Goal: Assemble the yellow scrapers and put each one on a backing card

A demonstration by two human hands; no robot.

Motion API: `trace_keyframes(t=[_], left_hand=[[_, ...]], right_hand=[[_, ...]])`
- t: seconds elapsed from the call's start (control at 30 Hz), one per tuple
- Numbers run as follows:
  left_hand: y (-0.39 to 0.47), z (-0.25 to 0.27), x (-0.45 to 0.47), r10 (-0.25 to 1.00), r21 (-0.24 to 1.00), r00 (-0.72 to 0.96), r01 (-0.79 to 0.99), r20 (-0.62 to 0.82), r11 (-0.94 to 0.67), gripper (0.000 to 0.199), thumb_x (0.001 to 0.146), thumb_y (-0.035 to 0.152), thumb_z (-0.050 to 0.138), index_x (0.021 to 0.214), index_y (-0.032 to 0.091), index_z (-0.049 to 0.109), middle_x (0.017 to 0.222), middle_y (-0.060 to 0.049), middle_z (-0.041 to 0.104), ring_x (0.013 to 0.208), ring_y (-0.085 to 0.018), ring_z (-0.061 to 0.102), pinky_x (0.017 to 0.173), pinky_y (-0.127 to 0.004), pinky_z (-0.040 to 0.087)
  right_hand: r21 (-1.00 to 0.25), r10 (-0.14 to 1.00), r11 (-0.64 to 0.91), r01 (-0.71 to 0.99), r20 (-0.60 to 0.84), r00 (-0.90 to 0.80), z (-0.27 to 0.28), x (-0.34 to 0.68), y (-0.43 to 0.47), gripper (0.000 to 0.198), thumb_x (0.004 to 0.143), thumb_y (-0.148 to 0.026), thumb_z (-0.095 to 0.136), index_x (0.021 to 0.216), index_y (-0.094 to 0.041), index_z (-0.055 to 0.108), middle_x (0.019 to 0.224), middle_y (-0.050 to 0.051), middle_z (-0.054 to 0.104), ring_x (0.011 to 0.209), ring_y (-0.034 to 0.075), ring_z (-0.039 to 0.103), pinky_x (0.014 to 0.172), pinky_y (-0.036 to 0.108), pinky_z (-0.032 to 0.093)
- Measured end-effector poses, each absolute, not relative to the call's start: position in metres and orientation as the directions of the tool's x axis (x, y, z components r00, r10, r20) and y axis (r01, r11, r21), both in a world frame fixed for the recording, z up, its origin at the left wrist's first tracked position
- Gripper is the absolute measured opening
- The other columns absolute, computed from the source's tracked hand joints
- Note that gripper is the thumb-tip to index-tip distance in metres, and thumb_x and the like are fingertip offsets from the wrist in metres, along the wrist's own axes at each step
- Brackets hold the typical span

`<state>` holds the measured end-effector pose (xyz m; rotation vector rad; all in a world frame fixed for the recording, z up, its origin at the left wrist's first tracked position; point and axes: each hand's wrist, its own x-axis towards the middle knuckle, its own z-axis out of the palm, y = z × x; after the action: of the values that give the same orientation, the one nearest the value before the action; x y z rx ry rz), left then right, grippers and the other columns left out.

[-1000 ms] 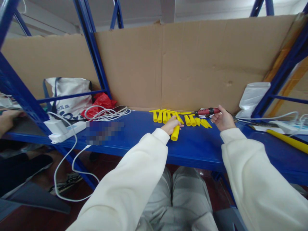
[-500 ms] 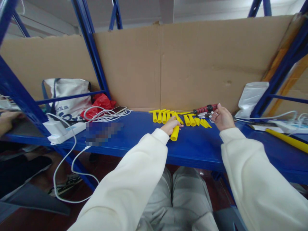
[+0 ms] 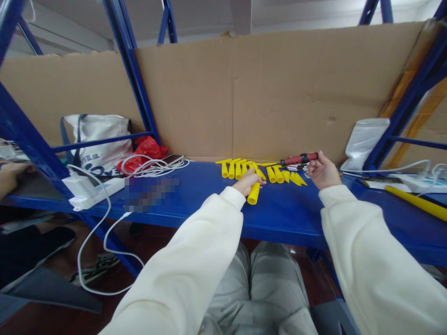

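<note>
My left hand [image 3: 246,182] is closed around a yellow tube-shaped part [image 3: 253,193], its round open end facing me. In my right hand [image 3: 321,171], thumb and fingers pinch the back end of a screwdriver [image 3: 294,160] with a red and black handle. The screwdriver lies almost level, and its thin shaft points left to the far end of the held part; whether the tip touches it is too small to tell. Similar yellow T-shaped parts [image 3: 224,171] stand in a row behind my left hand. More yellow tubes [image 3: 279,176] and small yellow wedge-like pieces [image 3: 296,179] lie between my hands.
All this is on a blue shelf [image 3: 206,204] backed by cardboard [image 3: 279,93]. Coiled white cable [image 3: 157,166], a power strip [image 3: 99,193] and a cloth bag [image 3: 101,139] are at left. A long yellow tube [image 3: 419,203] lies at right. Another person's hand [image 3: 12,177] shows far left.
The screwdriver's handle has turned about its own length, showing a plainer red side. My right fingers have shifted slightly on it. My left hand and the yellow part stay in place.
</note>
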<state>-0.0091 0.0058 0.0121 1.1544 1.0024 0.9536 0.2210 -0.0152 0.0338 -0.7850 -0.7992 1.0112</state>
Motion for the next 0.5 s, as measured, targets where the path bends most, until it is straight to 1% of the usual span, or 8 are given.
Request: trace_keyframes(t=[0.07, 0.1, 0.13, 0.2, 0.27, 0.3, 0.37, 0.5], left_hand=[[0.0070, 0.0114, -0.0091, 0.954, 0.985, 0.270, -0.077, -0.129, 0.155, 0.077, 0.060, -0.008, 0.055, 0.130, 0.022, 0.048, 0.122, -0.009, 0.063, 0.085, -0.018, 0.070, 0.051, -0.020, 0.047], [0.0076, 0.0111, -0.0091, 0.955, 0.985, 0.266, -0.075, -0.132, 0.157, 0.077, 0.060, -0.008, 0.056, 0.130, 0.022, 0.048, 0.122, -0.009, 0.063, 0.084, -0.018, 0.070, 0.051, -0.020, 0.047], [0.0080, 0.0110, -0.0089, 0.955, 0.985, 0.264, -0.073, -0.134, 0.158, 0.076, 0.060, -0.008, 0.056, 0.130, 0.023, 0.048, 0.121, -0.009, 0.063, 0.084, -0.018, 0.070, 0.050, -0.019, 0.047], [0.0084, 0.0111, -0.0086, 0.954, 0.985, 0.265, -0.067, -0.138, 0.161, 0.074, 0.062, -0.008, 0.055, 0.128, 0.023, 0.049, 0.120, -0.008, 0.064, 0.085, -0.018, 0.070, 0.049, -0.019, 0.046], [0.0082, 0.0118, -0.0083, 0.953, 0.985, 0.268, -0.065, -0.138, 0.161, 0.072, 0.063, -0.008, 0.054, 0.128, 0.022, 0.049, 0.120, -0.008, 0.063, 0.085, -0.017, 0.071, 0.049, -0.018, 0.046], [0.0078, 0.0123, -0.0082, 0.953, 0.985, 0.270, -0.065, -0.138, 0.161, 0.072, 0.063, -0.008, 0.054, 0.129, 0.022, 0.048, 0.121, -0.008, 0.063, 0.084, -0.017, 0.071, 0.049, -0.018, 0.046], [0.0066, 0.0135, -0.0081, 0.952, 0.984, 0.271, -0.063, -0.142, 0.164, 0.073, 0.063, -0.008, 0.053, 0.130, 0.021, 0.047, 0.122, -0.009, 0.063, 0.084, -0.017, 0.071, 0.049, -0.018, 0.046], [0.0034, 0.0158, -0.0083, 0.953, 0.983, 0.265, -0.062, -0.149, 0.171, 0.077, 0.063, -0.009, 0.049, 0.134, 0.019, 0.044, 0.124, -0.010, 0.063, 0.084, -0.017, 0.071, 0.049, -0.019, 0.046]], right_hand=[[-0.847, 0.928, 0.322, -0.422, 0.194, 0.319, 0.0356, 0.2197, -0.0166, 0.032, 0.083, -0.043, 0.070, 0.068, -0.021, 0.051, 0.051, -0.004, 0.053, 0.042, 0.008, 0.046, 0.037, 0.020, 0.038], [-0.845, 0.927, 0.328, -0.423, 0.201, 0.317, 0.0356, 0.2191, -0.0171, 0.032, 0.083, -0.041, 0.070, 0.067, -0.021, 0.050, 0.052, -0.004, 0.054, 0.043, 0.008, 0.046, 0.038, 0.020, 0.039], [-0.844, 0.926, 0.334, -0.420, 0.212, 0.312, 0.0352, 0.2187, -0.0173, 0.033, 0.083, -0.039, 0.070, 0.066, -0.021, 0.049, 0.051, -0.004, 0.052, 0.042, 0.007, 0.044, 0.037, 0.020, 0.038], [-0.842, 0.924, 0.350, -0.411, 0.237, 0.301, 0.0333, 0.2180, -0.0171, 0.037, 0.081, -0.039, 0.073, 0.065, -0.021, 0.045, 0.048, -0.006, 0.046, 0.038, 0.006, 0.038, 0.034, 0.019, 0.032], [-0.838, 0.914, 0.374, -0.397, 0.259, 0.313, 0.0314, 0.2180, -0.0160, 0.042, 0.076, -0.041, 0.078, 0.064, -0.022, 0.043, 0.046, -0.008, 0.040, 0.036, 0.006, 0.033, 0.032, 0.018, 0.027], [-0.837, 0.907, 0.384, -0.390, 0.262, 0.330, 0.0307, 0.2184, -0.0152, 0.044, 0.073, -0.043, 0.080, 0.065, -0.022, 0.042, 0.046, -0.009, 0.039, 0.036, 0.006, 0.033, 0.031, 0.018, 0.026], [-0.838, 0.898, 0.388, -0.384, 0.249, 0.364, 0.0299, 0.2197, -0.0132, 0.045, 0.069, -0.044, 0.083, 0.067, -0.022, 0.043, 0.047, -0.009, 0.040, 0.037, 0.006, 0.035, 0.031, 0.018, 0.026], [-0.860, 0.914, 0.343, -0.377, 0.213, 0.345, 0.0277, 0.2237, -0.0093, 0.045, 0.072, -0.045, 0.080, 0.065, -0.023, 0.041, 0.044, -0.008, 0.037, 0.036, 0.007, 0.035, 0.031, 0.020, 0.027]])
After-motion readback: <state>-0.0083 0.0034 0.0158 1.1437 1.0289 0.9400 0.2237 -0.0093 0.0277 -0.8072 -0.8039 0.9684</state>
